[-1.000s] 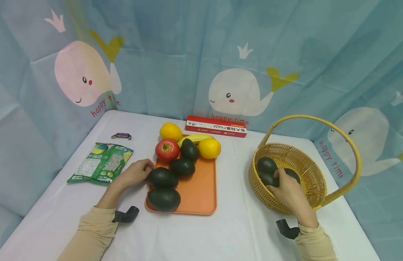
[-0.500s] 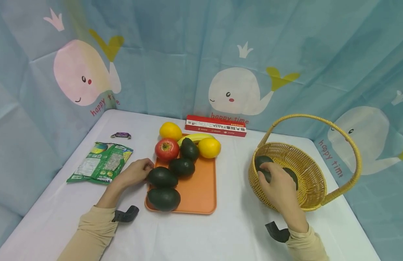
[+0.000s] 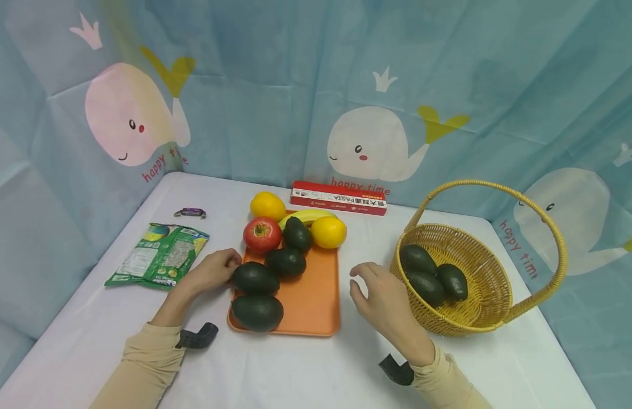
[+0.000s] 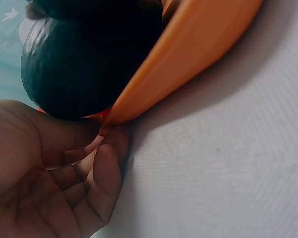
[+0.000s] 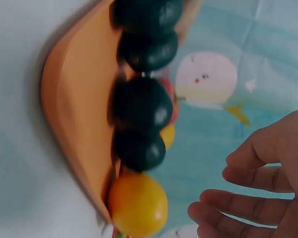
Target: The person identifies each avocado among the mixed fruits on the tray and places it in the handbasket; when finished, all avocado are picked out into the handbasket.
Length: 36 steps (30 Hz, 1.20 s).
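My left hand (image 3: 212, 272) pinches the left rim of the orange tray (image 3: 310, 295); the thumb and fingers (image 4: 107, 168) meet at its edge in the left wrist view. Beside that hand lie two dark green avocados (image 3: 255, 278), with two more (image 3: 285, 263) farther up the tray. My right hand (image 3: 384, 298) hovers between tray and basket, fingers loosely spread and holding nothing. In the right wrist view its fingers (image 5: 228, 203) face the tray's fruit from a distance. Three avocados (image 3: 452, 282) sit in the wicker basket (image 3: 492, 278) at the right.
On the tray's far part are a red pomegranate (image 3: 262, 234), a banana (image 3: 308, 216) and two yellow-orange fruits (image 3: 328, 232). A red pasta box (image 3: 338, 199) lies behind. To the left are a green snack bag (image 3: 164, 255) and a purple wrapped candy (image 3: 190, 212). The basket's tall handle (image 3: 558, 244) arches up.
My right hand has let go of an avocado in the basket, come out over its rim and moved left towards the tray. My left hand stays at the tray's rim.
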Motion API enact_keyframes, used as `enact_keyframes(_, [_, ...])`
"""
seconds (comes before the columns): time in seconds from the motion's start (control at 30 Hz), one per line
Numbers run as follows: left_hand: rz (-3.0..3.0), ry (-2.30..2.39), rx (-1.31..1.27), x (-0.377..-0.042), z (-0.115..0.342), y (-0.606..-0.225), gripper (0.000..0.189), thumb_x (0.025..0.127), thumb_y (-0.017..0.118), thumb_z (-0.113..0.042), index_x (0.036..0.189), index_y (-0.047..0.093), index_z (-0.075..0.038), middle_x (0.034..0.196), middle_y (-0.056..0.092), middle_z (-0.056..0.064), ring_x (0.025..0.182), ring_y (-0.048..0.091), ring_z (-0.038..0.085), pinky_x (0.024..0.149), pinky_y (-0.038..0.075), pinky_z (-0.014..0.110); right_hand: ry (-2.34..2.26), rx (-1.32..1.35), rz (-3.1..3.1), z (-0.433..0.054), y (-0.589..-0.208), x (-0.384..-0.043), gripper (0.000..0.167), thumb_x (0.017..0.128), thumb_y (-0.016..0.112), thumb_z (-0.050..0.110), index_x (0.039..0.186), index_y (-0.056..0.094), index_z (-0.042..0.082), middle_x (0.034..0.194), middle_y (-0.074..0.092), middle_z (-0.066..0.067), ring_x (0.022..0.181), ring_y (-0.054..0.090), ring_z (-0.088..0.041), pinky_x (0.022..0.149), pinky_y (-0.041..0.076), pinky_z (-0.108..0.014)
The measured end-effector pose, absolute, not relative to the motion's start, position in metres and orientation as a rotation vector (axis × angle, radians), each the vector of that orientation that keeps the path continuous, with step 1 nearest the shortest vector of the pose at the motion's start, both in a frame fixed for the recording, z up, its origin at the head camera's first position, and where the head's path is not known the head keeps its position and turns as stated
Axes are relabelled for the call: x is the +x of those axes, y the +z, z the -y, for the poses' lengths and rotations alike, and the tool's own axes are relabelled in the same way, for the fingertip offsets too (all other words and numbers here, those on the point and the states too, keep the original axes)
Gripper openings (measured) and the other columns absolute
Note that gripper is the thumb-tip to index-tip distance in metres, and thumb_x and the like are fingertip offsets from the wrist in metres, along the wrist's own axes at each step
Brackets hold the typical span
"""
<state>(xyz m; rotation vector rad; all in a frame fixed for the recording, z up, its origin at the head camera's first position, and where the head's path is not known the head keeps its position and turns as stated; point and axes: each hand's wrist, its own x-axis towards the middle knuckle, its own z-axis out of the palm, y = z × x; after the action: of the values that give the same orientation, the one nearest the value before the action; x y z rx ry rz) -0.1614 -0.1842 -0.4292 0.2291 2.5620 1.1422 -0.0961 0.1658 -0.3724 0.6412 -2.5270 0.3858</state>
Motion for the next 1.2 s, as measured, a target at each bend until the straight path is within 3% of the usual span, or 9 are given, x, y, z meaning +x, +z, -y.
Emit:
enact_keyframes(0.17, [-2.563,1.136,0.228,-0.161,0.184,-0.429,0.018,0.094,0.053,-0.008,0.106,0.057,0.005,0.081,0.059,0.009,0.07,0.054,0.017,0.066,0.046,0.028,0.416,0.805,2.536,-0.141,-0.376,-0.096,0.018,0.079,0.075,0.011,0.094,0.067,0.014,0.093,0.069,0.001,0.078,0.065,-0.015,0.067,0.053,-0.028])
enact_keyframes(0.47, [-2.572,1.131,0.233,-0.162,0.185,-0.432,0.018,0.094,0.052,-0.007,0.107,0.057,0.005,0.081,0.06,0.01,0.069,0.054,0.017,0.066,0.046,0.029,0.413,1.234,2.564,-0.1,-0.394,-0.092,0.044,0.083,0.074,0.019,0.124,0.058,0.016,0.126,0.061,-0.006,0.114,0.06,-0.019,0.096,0.051,-0.034])
enact_keyframes(0.73, [-2.576,1.134,0.232,-0.161,0.184,-0.432,0.018,0.094,0.051,-0.005,0.107,0.057,0.006,0.082,0.061,0.01,0.069,0.055,0.017,0.066,0.048,0.028,0.216,1.479,2.546,-0.077,-0.405,-0.084,0.053,0.091,0.067,0.034,0.141,0.05,0.027,0.143,0.051,-0.004,0.128,0.051,-0.021,0.103,0.047,-0.034])
enact_keyframes(0.93, [-2.578,1.134,0.236,-0.162,0.184,-0.433,0.019,0.094,0.051,-0.006,0.107,0.058,0.006,0.083,0.062,0.011,0.07,0.056,0.017,0.066,0.048,0.028,0.219,1.555,2.567,-0.073,-0.41,-0.087,0.051,0.092,0.065,0.037,0.14,0.05,0.026,0.149,0.047,0.0,0.13,0.05,-0.021,0.105,0.045,-0.034])
enact_keyframes(1.1, [-2.573,1.139,0.243,-0.163,0.185,-0.433,0.019,0.095,0.052,-0.007,0.107,0.058,0.006,0.084,0.063,0.011,0.071,0.056,0.017,0.066,0.048,0.029,0.296,1.561,2.59,-0.069,-0.409,-0.089,0.045,0.088,0.071,0.038,0.127,0.052,0.023,0.145,0.051,0.002,0.13,0.051,-0.017,0.105,0.045,-0.031])
enact_keyframes(1.2, [-2.57,1.15,0.239,-0.163,0.185,-0.434,0.019,0.094,0.053,-0.007,0.107,0.058,0.006,0.083,0.063,0.011,0.07,0.056,0.017,0.065,0.048,0.029,0.261,1.541,2.602,-0.069,-0.409,-0.09,0.052,0.086,0.074,0.036,0.131,0.051,0.024,0.139,0.052,-0.001,0.123,0.054,-0.016,0.102,0.047,-0.029])
